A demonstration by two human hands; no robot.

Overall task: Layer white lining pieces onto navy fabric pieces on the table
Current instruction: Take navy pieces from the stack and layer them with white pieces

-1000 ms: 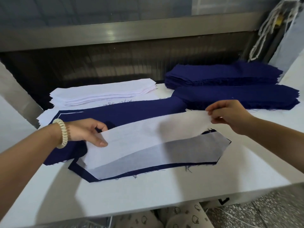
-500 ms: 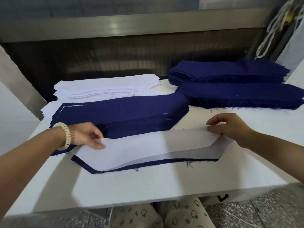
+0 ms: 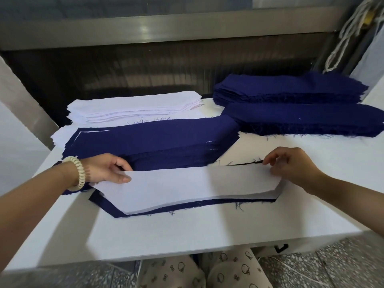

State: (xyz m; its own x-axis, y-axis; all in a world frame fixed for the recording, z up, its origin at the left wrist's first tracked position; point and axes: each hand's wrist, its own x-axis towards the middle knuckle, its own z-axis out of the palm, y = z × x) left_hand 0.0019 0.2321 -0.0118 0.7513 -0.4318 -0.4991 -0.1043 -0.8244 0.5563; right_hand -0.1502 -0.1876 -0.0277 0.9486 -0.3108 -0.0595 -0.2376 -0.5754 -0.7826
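White lining piece: the white lining piece [image 3: 187,189] lies almost flat across the near middle of the table [image 3: 187,233], stretched lengthwise between the two hands. Its near edge sits slightly raised above the cloth beneath.

Navy fabric piece: the navy fabric piece [image 3: 108,207] lies flat directly under the lining. Only a dark border shows, along the left end and the near edge.

Left hand: the left hand [image 3: 104,169] pinches the lining's left end, with the thumb lying on top of the white cloth and the other fingers curled behind its far edge.

Right hand: the right hand [image 3: 291,165] holds the lining's far right corner in its curled fingertips, and the palm is over the right end.

Lining against the grips: both holds are on the far edge, one at each end, so the body of the piece spreads from the hands toward the person.

Middle stack: a navy stack [image 3: 155,140] sits just behind the lining, beside the left hand, with thin white edges showing at its left corner.

White stack: a white stack [image 3: 135,107] lies behind that, at the far left.

Right stacks: a rear navy pile [image 3: 291,90] and a front navy pile [image 3: 307,121] lie at the far right, apart from both hands.

Thread: a dark thread [image 3: 243,163] lies on the table just beside the right fingertips.

Wrist: a pale coiled bracelet [image 3: 80,172] circles the left wrist.

Below the table: knees in patterned trousers [image 3: 172,273].
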